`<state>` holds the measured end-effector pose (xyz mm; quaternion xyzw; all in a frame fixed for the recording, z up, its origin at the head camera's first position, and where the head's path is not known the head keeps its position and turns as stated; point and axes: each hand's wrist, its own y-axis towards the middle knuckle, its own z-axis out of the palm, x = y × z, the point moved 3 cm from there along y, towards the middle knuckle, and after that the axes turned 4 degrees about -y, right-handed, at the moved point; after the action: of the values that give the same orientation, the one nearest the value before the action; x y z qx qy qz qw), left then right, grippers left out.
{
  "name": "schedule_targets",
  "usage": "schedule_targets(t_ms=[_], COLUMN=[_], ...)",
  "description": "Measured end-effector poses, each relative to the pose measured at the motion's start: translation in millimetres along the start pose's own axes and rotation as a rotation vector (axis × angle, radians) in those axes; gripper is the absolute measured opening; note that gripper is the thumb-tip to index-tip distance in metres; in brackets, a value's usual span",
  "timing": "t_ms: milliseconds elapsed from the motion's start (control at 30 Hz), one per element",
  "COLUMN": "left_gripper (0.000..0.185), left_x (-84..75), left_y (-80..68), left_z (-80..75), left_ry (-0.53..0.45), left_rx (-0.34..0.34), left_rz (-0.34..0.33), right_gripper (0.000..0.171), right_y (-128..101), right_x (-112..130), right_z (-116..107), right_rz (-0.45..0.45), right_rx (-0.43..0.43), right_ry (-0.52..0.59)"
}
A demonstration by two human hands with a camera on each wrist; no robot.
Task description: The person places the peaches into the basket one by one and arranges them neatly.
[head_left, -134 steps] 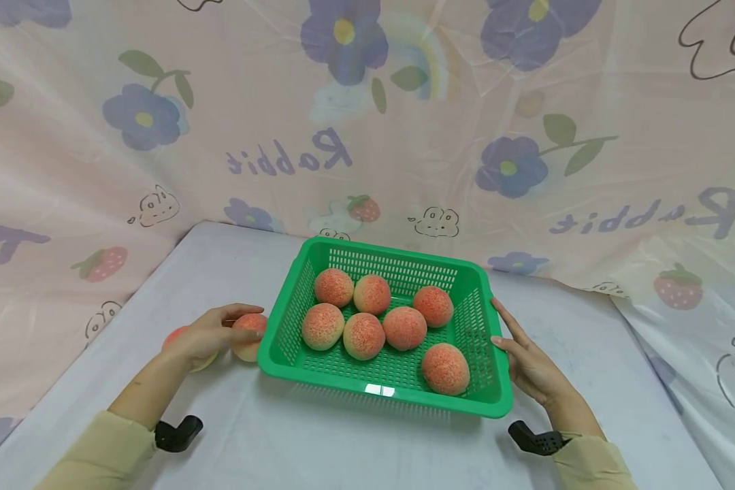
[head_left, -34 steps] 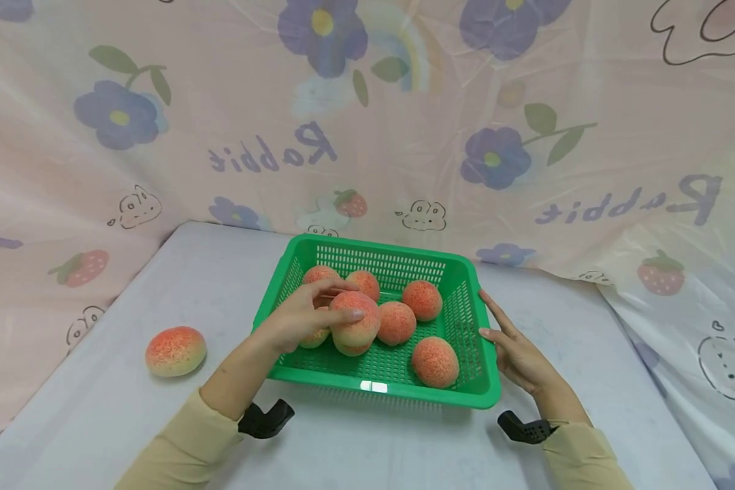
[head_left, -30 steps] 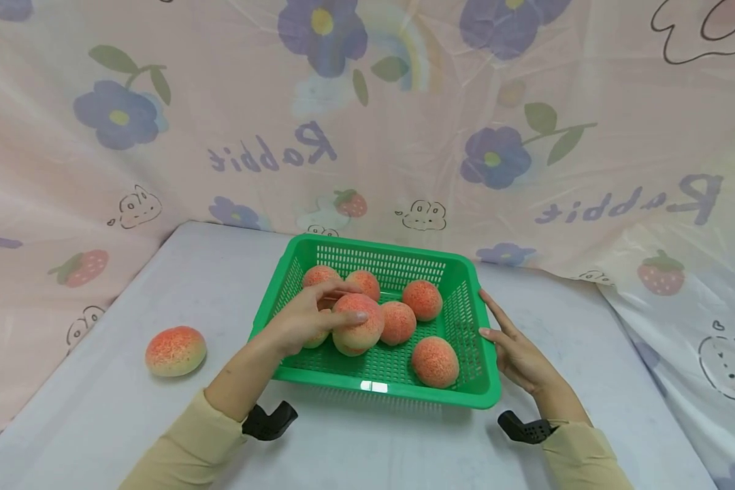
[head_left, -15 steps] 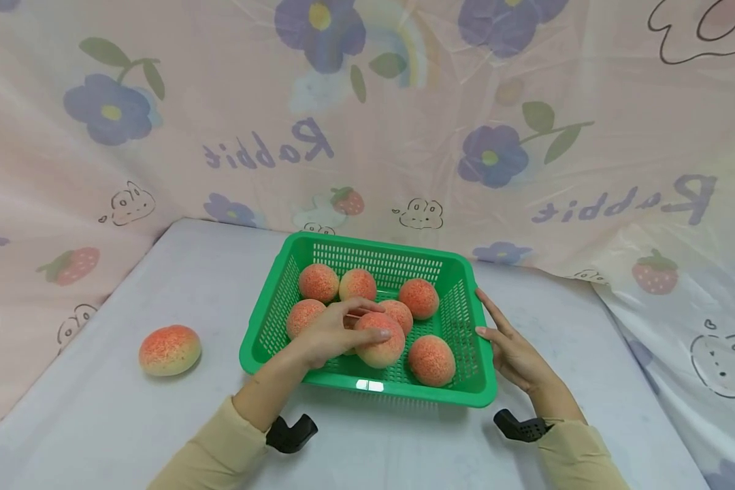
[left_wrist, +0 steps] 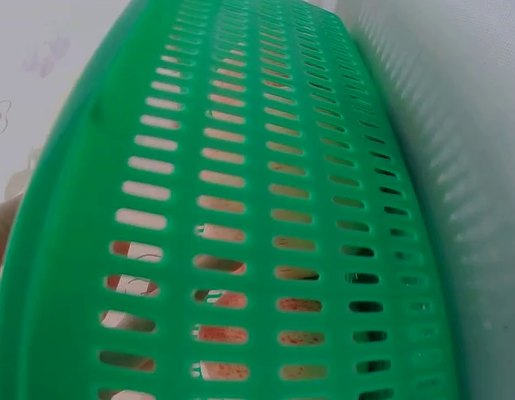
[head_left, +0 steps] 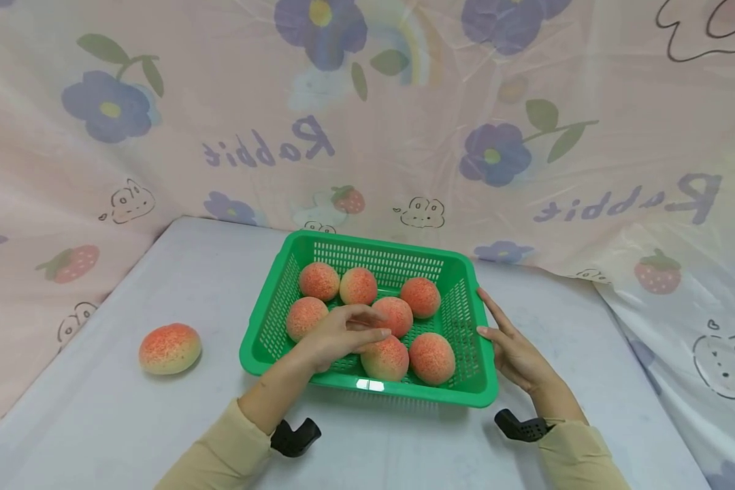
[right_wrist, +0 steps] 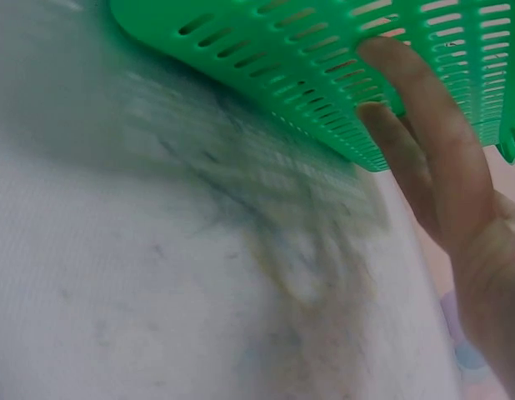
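Seven peaches in our green basket (head_left: 476, 381), our left hand (head_left: 337, 337) loose-fingered above the front peach (head_left: 384, 358), holding nothing, our right hand (head_left: 517, 354) flat against the basket's right wall, one peach (head_left: 169, 348) out on the table (head_left: 128, 422)

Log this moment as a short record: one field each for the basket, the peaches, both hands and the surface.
basket: green slotted basket on the table
peaches in basket: seven
peach outside: loose peach on the table, left of the basket
left hand: left hand over the basket, fingers relaxed above the front peach, grip unclear
right hand: right hand, straight fingers against the basket's right wall
surface: white table, patterned sheet behind
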<state>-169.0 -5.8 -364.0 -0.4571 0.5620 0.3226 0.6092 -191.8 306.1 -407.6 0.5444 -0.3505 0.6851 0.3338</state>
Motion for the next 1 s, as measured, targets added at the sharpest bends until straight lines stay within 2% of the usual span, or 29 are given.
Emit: schedule_targets(t_ms=[433, 667, 867, 1000], left_gripper=[0.04, 0.04, 0.036, 0.04], left_x=[-0.1, -2.7, -5.1, -8.1], left_y=[-3.4, -8.6, -14.2, -18.6], left_z=[-9.3, -19.6, -29.5, -34.4], left_ry=[-0.084, -0.043, -0.057, -0.079], left_rx=[0.017, -0.016, -0.066, -0.056], left_rz=[-0.012, 0.011, 0.005, 0.025], right_gripper=[0.07, 0.071, 0.071, 0.07], right_y=[0, 0, 0, 0], right_x=[0, -1, -1, -1], right_z=[0, -1, -1, 0], right_rz=[0.005, -0.013, -0.022, -0.02], right_rx=[-0.012, 0.012, 0.025, 0.022], right_ry=[-0.015, 0.005, 0.018, 0.011])
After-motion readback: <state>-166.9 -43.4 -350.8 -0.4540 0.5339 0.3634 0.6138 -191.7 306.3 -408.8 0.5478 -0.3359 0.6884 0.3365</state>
